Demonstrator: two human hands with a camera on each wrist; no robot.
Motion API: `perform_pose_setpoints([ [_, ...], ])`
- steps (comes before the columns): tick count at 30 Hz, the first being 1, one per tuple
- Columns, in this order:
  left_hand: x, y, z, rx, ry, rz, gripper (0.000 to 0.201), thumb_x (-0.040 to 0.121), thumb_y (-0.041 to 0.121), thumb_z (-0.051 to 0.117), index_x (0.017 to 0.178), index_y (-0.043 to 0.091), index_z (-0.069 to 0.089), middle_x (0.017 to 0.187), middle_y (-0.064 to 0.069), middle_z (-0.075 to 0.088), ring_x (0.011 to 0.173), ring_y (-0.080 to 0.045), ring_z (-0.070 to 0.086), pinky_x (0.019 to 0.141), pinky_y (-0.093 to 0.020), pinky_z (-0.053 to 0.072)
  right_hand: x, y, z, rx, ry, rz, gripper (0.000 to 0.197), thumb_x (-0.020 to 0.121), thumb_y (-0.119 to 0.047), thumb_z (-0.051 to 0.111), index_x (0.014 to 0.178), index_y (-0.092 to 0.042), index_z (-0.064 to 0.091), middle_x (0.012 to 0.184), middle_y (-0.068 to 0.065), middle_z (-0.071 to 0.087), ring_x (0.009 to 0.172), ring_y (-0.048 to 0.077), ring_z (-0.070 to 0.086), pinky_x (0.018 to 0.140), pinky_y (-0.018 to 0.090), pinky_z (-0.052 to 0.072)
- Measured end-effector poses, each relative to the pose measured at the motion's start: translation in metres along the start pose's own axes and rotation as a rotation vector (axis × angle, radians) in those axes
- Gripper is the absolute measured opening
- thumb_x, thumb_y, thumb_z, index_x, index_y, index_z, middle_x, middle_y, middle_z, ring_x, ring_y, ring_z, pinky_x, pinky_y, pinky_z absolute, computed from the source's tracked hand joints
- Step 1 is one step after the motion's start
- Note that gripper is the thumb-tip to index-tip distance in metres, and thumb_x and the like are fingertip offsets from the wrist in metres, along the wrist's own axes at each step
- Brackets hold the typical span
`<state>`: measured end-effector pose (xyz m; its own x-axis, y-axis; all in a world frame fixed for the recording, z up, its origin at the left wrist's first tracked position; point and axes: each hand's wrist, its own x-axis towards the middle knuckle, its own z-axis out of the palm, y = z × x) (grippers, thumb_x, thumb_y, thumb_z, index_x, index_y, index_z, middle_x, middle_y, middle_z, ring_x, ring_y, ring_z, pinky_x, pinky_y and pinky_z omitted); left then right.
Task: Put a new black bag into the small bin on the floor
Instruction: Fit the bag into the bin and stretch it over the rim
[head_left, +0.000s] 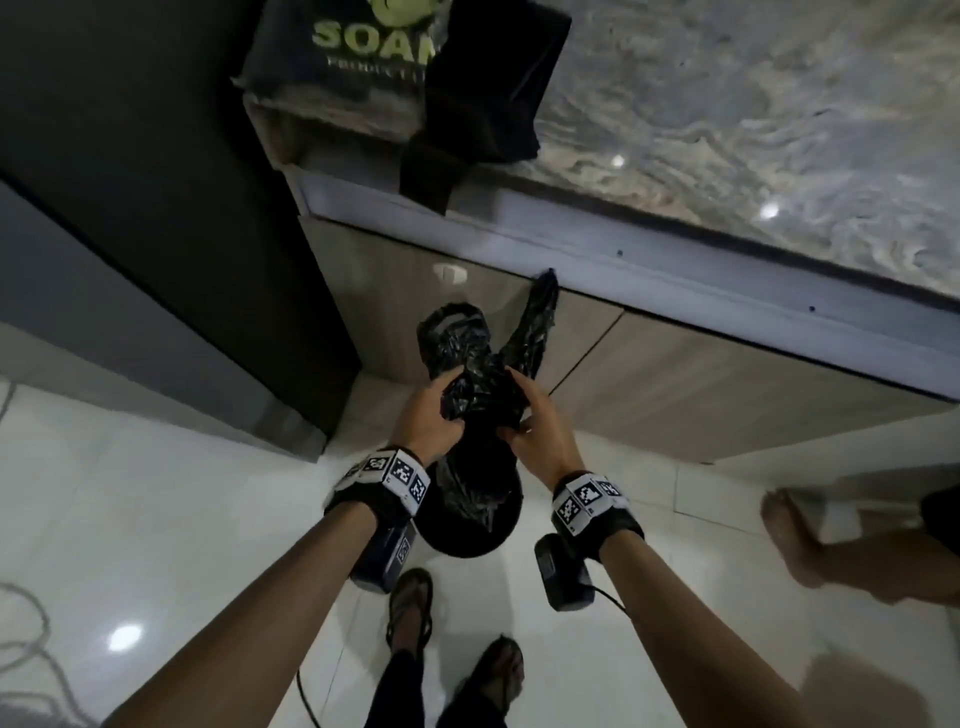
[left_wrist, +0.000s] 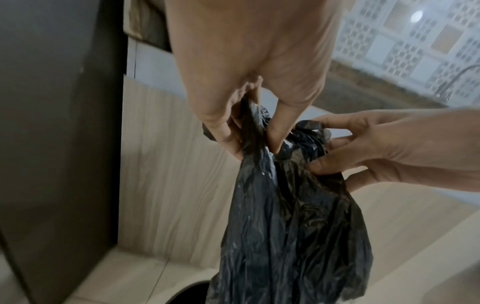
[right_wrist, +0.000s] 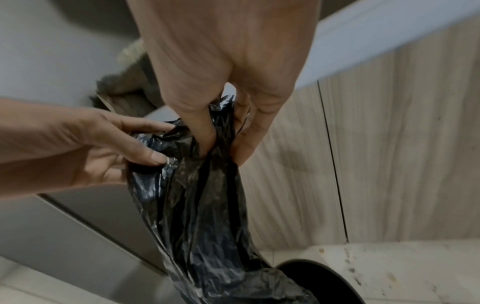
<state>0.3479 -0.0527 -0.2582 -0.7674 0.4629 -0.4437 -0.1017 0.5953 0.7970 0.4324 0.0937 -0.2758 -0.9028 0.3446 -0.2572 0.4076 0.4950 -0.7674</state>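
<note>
1. Your fingers (left_wrist: 221, 131) on the left hand (head_left: 431, 415) curl round the top of the black bag (head_left: 478, 400), with the plastic bunched between thumb and fingers.
2. Your right hand (head_left: 535, 421) pinches the same crumpled top, close beside the left hand.
3. Both bag handles stick up above your fingers.
4. Below your hands the bag hangs down, and its bottom end dips into the small bin (head_left: 467, 535).
5. That bin stands on the white floor (head_left: 156, 519), near the wooden cupboard (head_left: 701, 384).

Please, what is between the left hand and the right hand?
Only the bunched top of the black bag: the left hand and right hand both grip it. The head view shows this.
</note>
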Motion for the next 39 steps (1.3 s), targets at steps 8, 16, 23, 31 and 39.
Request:
perform_pose_setpoints([
  [8,0.093,-0.150,0.076,0.027,-0.009,-0.046,0.068,0.080,-0.003,0.055,0.140,0.026,0.043,0.138,-0.004,0.053,0.128,-0.020,0.049,0.105,-0.024,0.038,0.052,0.136,0.115,0.141,0.106,0.207,0.044,0.090,-0.031,0.061,0.132,-0.029,0.051,0.125,0.000,0.064,0.105,0.024,0.064,0.092,0.045,0.053],
  [16,0.161,-0.249,0.126,0.086,-0.005,-0.075,0.052,0.083,0.009,0.065,0.130,0.030,0.054,0.128,-0.002,0.062,0.118,-0.020,0.057,0.100,-0.025,0.044,0.089,0.230,0.195,0.123,0.120,0.249,0.039,0.088,-0.012,0.062,0.125,-0.027,0.063,0.120,0.001,0.069,0.112,0.017,0.063,0.101,0.033,0.050],
  [23,0.186,-0.296,0.118,0.177,0.126,-0.156,0.041,0.083,0.015,0.063,0.119,0.034,0.062,0.122,-0.003,0.065,0.112,-0.023,0.060,0.097,-0.034,0.049,0.093,0.276,0.198,0.031,0.270,0.364,0.033,0.088,-0.010,0.062,0.120,-0.020,0.068,0.114,0.006,0.072,0.097,0.025,0.068,0.087,0.038,0.055],
  [31,0.186,-0.268,0.116,0.338,0.182,0.028,0.045,0.076,0.027,0.065,0.120,0.024,0.055,0.143,-0.010,0.033,0.137,-0.028,0.026,0.111,-0.039,0.028,0.104,0.253,0.185,0.089,0.274,0.430,0.024,0.088,-0.036,0.065,0.086,-0.013,0.062,0.079,-0.005,0.062,0.078,0.019,0.059,0.071,0.035,0.048],
  [39,0.201,-0.239,0.124,0.754,-0.240,0.364,0.072,0.080,0.037,0.066,0.144,0.038,0.032,0.152,0.004,0.036,0.148,-0.023,0.013,0.117,-0.055,-0.004,0.107,0.238,0.179,0.138,0.175,0.286,0.047,0.082,0.004,0.059,0.117,-0.026,0.059,0.094,-0.012,0.064,0.084,0.011,0.063,0.078,0.027,0.055],
])
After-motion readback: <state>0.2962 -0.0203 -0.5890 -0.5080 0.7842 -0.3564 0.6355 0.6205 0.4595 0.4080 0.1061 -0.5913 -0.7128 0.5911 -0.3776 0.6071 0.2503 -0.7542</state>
